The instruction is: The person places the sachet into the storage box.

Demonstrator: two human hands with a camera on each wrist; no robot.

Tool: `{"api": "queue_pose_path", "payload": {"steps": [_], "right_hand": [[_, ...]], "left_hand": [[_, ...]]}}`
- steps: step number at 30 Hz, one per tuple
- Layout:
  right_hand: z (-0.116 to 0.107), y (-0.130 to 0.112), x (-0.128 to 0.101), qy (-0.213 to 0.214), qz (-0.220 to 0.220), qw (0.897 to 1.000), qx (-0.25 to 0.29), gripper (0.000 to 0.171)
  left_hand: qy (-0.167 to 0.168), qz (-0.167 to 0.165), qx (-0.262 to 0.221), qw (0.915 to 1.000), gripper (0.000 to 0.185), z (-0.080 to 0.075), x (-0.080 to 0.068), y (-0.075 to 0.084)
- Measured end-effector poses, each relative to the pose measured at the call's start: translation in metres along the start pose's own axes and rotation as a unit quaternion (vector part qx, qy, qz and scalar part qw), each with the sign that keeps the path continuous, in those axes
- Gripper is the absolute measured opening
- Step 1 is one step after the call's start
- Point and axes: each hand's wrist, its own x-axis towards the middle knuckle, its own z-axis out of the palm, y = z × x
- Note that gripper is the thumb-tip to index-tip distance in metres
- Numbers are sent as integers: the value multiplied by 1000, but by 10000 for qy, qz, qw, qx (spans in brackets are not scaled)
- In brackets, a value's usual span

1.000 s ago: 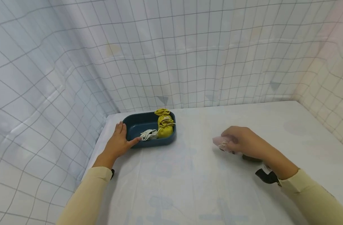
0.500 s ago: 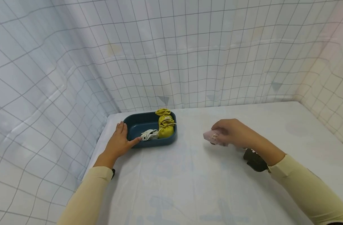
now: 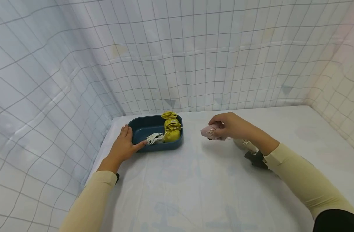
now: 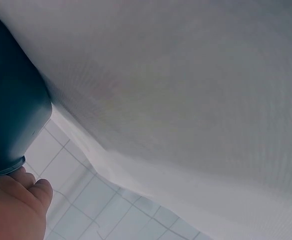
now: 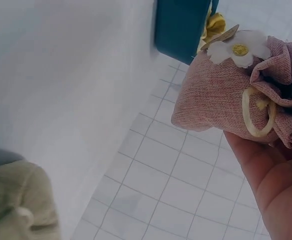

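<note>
My right hand [image 3: 232, 125] holds a small pink drawstring pouch [image 3: 212, 132] above the white table, to the right of a dark teal tray [image 3: 153, 149]. In the right wrist view the pink pouch [image 5: 210, 95] shows a white cloth flower and a cream cord loop. Two yellow pouches [image 3: 172, 130] sit along the tray's right side. A whitish cloth pouch or bundle [image 3: 155, 138] lies near its front wall. My left hand [image 3: 123, 146] rests on the tray's left end, its fingers extended along the outside and its thumb at the front rim.
Behind my right hand lies a beige pouch [image 3: 246, 145], partly hidden by the wrist; the right wrist view shows a beige pouch [image 5: 21, 200] too. White grid-patterned curtains [image 3: 194, 58] surround the table [image 3: 177, 180]. A black rounded thing [image 3: 336, 220] covers the bottom right corner.
My right hand has moved left and farther from me with the pink pouch, closer to the tray. The beige pouch has come into view behind it. My left hand stays on the tray.
</note>
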Motion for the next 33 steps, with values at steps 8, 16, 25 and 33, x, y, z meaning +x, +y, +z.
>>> {"api": "queue_pose_path", "payload": {"steps": [8,16,25,33], "right_hand": [[-7,-7,27,-217,-58,9996,161,21],[-12,-18,55,-290,-414,9980,-386,25],[-6,-36,91,-655,-656,9951,-350,27],[6,-55,127,-812,-841,9908,-687,26]], "left_hand": [[5,-25,18,10000,118,-1,0,0],[3,-48,12,10000,118,0,0,1],[17,-67,20,10000,119,0,0,0],[29,-39,1,10000,119,-2,-1,1]]}}
